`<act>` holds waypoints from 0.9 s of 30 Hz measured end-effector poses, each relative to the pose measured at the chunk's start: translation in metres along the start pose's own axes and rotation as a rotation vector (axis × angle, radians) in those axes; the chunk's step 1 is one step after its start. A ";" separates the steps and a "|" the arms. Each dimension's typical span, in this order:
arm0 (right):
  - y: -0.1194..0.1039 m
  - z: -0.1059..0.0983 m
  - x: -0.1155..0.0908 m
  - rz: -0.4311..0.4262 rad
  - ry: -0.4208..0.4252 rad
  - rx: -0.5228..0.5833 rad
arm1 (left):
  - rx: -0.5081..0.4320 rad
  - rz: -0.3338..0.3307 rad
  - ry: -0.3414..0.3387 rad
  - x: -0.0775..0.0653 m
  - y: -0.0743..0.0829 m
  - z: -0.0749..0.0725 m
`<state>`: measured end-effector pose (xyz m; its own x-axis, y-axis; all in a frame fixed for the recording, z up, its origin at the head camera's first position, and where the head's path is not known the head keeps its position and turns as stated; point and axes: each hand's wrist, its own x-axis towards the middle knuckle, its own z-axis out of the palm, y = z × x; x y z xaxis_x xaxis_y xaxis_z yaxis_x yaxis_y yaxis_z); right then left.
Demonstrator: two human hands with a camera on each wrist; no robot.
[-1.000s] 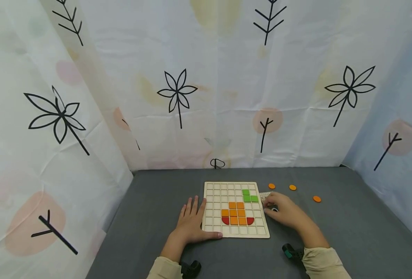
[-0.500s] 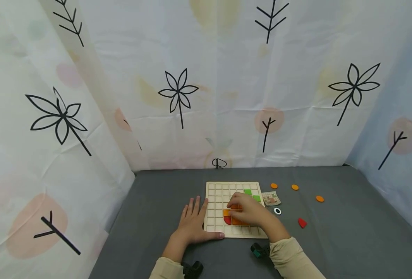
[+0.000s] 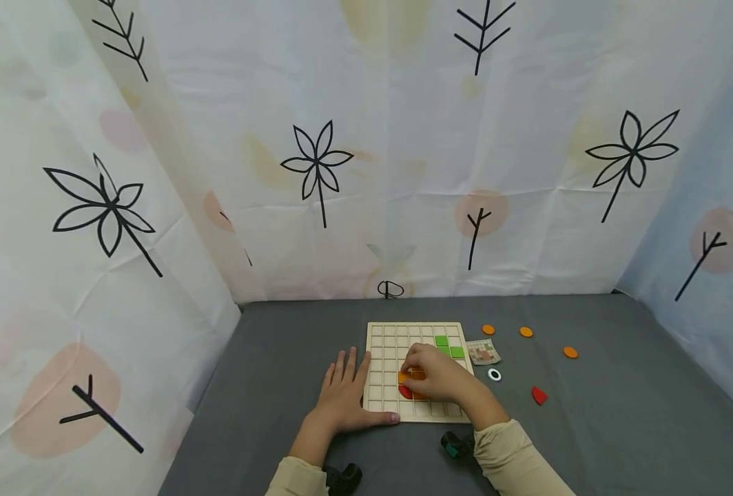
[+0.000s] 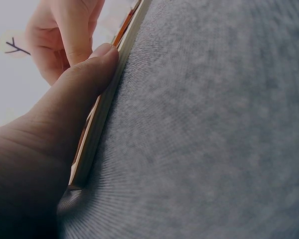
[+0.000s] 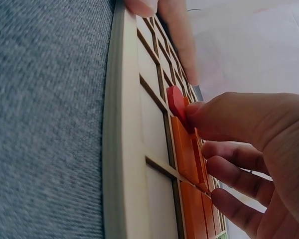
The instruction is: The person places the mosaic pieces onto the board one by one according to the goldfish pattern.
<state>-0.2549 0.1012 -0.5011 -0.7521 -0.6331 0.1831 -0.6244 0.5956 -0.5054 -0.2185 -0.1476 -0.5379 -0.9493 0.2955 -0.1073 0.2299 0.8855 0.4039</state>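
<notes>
Since a second ago, the person's right hand [image 3: 437, 375] has moved off the small printed paper card [image 3: 484, 352] and onto the pale wooden grid board [image 3: 385, 344], which lies flat on the grey cloth-covered desk [image 3: 304, 331]. Its fingers are curled, the thumb tip touching a red round-cornered piece [image 5: 176, 102] set at the left end of a cluster of flat orange squares [image 5: 185, 149]; I cannot tell whether it pinches one of them. Apart from it, the left hand [image 3: 338, 399] rests with straight, spread fingers along the board's left edge, its thumb on the near edge. Farther up the grid, near its right edge, sit bright green squares [image 3: 441, 341]. Just beside the board's right edge lies the card, with a white disc with a dark centre [image 3: 494, 375] below it. Farther right I see a loose red wedge-shaped piece [image 3: 539, 395], and three flat orange discs [image 3: 526, 332] spread apart towards the back. Beyond the desk hangs a white curtain [image 3: 391, 172] printed with black leaf outlines.
</notes>
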 end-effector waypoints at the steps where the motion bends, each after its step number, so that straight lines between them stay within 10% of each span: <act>1: 0.000 0.000 0.000 0.001 -0.001 0.001 | 0.001 0.001 0.001 0.000 0.000 0.000; 27: 0.001 0.001 0.000 0.029 0.010 0.035 | 0.001 0.006 0.007 0.000 -0.001 0.001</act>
<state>-0.2553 0.1010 -0.5021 -0.7719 -0.6109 0.1758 -0.5945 0.5957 -0.5402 -0.2187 -0.1480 -0.5392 -0.9492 0.2987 -0.0987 0.2362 0.8840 0.4035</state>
